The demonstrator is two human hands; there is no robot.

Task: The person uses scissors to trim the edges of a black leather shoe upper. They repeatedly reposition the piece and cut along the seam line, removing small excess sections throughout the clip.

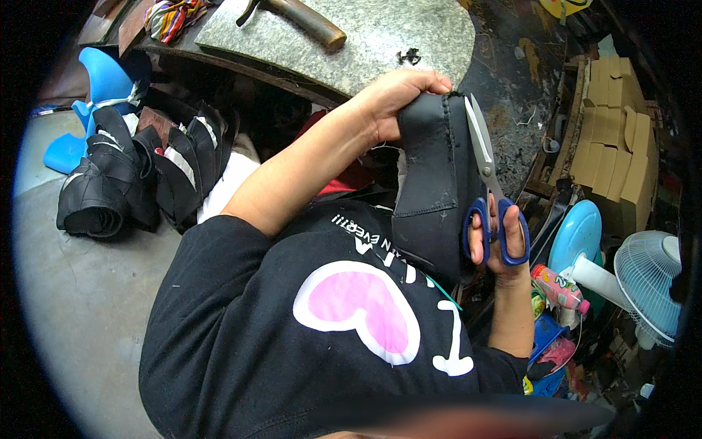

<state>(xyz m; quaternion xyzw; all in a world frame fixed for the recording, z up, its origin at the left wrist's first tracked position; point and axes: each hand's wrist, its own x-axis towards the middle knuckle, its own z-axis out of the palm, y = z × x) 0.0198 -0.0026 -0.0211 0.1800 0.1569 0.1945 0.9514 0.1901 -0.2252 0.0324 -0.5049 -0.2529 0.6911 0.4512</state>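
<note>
My left hand is closed on the top edge of a black, leather-like stitched piece, with its thumb along that edge. The piece hangs in front of my chest, and a rough seam runs down its right part. In my right hand is a pair of scissors with blue handles, my fingers through the loops. Its blades point up, close together, alongside the piece's right edge. I cannot tell whether they touch the material.
Ahead lies a grey speckled stone slab bearing a hammer and black scraps. Bundled black pieces sit at left by a blue plastic object. Cardboard boxes, a fan and a pink bottle stand at right.
</note>
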